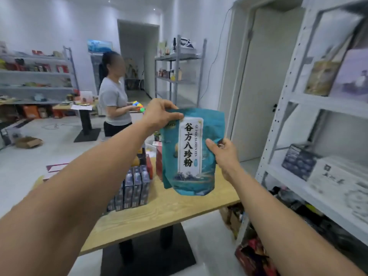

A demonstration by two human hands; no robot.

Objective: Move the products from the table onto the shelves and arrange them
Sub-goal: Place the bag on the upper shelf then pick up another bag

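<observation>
The left hand [159, 114] pinches the teal pouch [191, 156] by its top corner, and the right hand [225, 154] pinches its side edge. The pouch hangs upright above the table, label forward, probably to steady it for shelving. Dark boxes [133, 189] line the wooden table [179, 208], and white shelves [310, 103] stand at right.

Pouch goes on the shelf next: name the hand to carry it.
Likely right. The right hand grips the teal pouch by the edge nearest the white shelf; the left hand pinches its far top corner.
</observation>
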